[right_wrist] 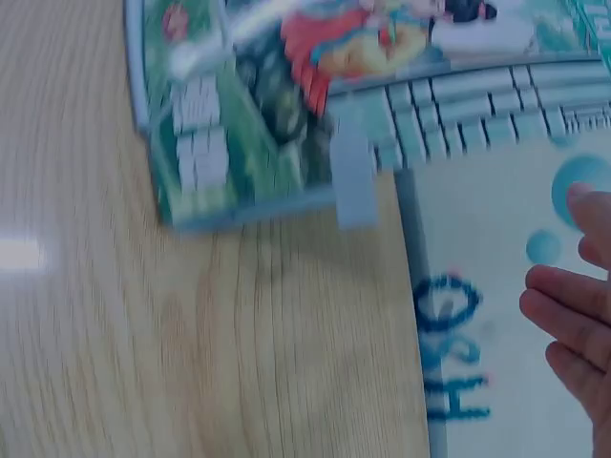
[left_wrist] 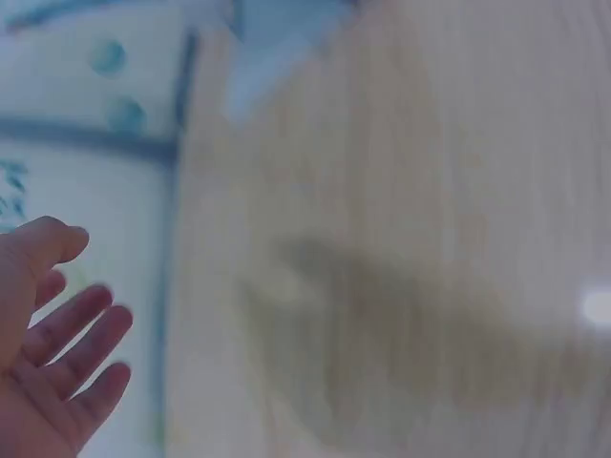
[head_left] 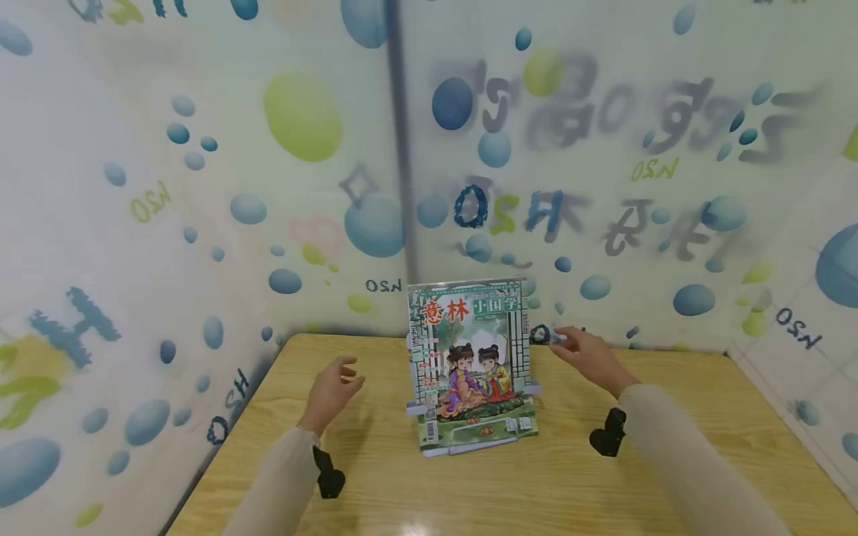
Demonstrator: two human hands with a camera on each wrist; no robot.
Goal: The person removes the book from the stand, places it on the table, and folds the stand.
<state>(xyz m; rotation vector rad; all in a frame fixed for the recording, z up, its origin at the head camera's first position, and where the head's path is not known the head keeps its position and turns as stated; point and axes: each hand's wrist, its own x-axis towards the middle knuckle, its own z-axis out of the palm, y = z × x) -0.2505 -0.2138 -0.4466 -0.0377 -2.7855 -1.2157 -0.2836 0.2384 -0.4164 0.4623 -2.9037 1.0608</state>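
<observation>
Magazine with green-bordered paper cover and two painted figures [head_left: 472, 365] stands near-upright on pale-tabbed stand [head_left: 420, 409], yellowish wood-grain surface [head_left: 395, 491] | long axis roughly vertical | I see it between bare left grip [head_left: 334, 391] and bare right grip [head_left: 593, 357], right seemingly nearer | both relaxed, fingers loosely extended, holding nothing

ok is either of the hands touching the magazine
No, in the head view a visible gap separates the magazine from both hands.
</observation>
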